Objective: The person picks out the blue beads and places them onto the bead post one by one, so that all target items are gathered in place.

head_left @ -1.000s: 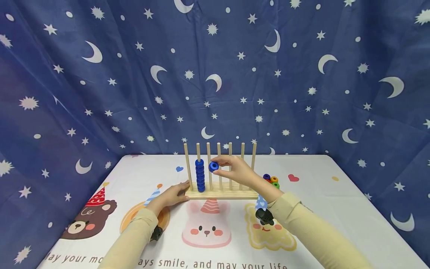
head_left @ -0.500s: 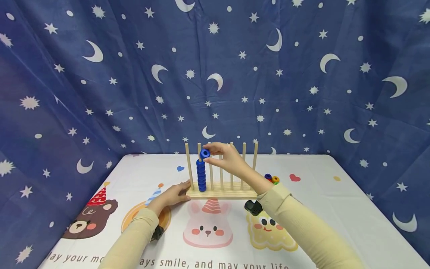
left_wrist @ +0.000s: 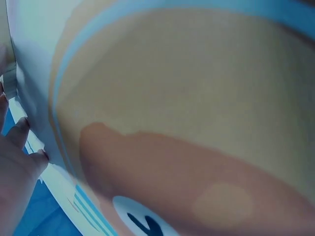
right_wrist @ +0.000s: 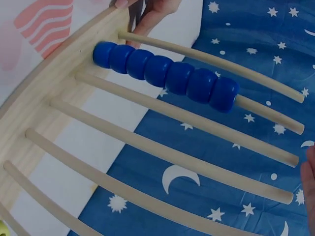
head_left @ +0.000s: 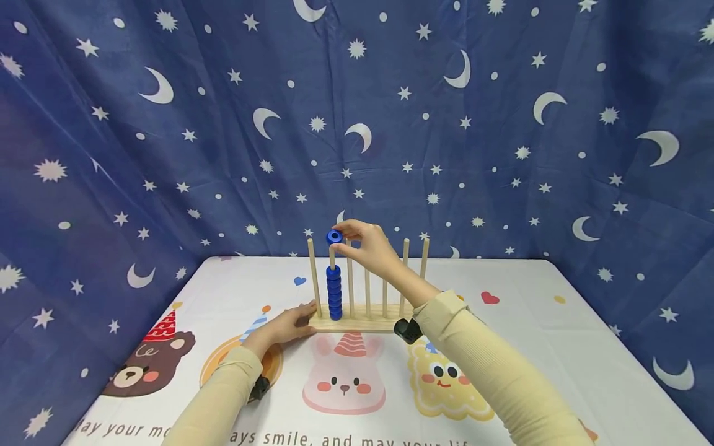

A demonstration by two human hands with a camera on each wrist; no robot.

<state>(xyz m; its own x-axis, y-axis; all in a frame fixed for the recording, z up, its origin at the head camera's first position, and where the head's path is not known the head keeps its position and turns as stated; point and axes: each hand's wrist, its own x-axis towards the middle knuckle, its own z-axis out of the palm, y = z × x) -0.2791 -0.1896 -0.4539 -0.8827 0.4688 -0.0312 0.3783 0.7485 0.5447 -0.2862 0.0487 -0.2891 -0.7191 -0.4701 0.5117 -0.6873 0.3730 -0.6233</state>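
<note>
A wooden rack (head_left: 362, 323) with a row of upright pegs stands on the table. Its second peg from the left carries a stack of several blue beads (head_left: 334, 292). Between thumb and fingers, my right hand (head_left: 375, 249) pinches another blue bead (head_left: 330, 240) at the top of that peg; the peg's tip is hidden under it. My left hand (head_left: 283, 324) holds the left end of the rack's base, thumb at the front edge. The right wrist view shows the stack (right_wrist: 157, 71) closely, but the pinched bead is out of that frame.
Other pegs (right_wrist: 172, 153) rise to the right of the stack. A yellow-green bead (right_wrist: 3, 230) shows at the corner of the right wrist view, and my right sleeve (head_left: 485, 353) mostly covers that spot in the head view. A starry blue curtain (head_left: 357, 124) hangs behind the table.
My right hand has carried the blue bead up and left, from beside the third peg to the second peg's top. The left hand stays at the rack's end.
</note>
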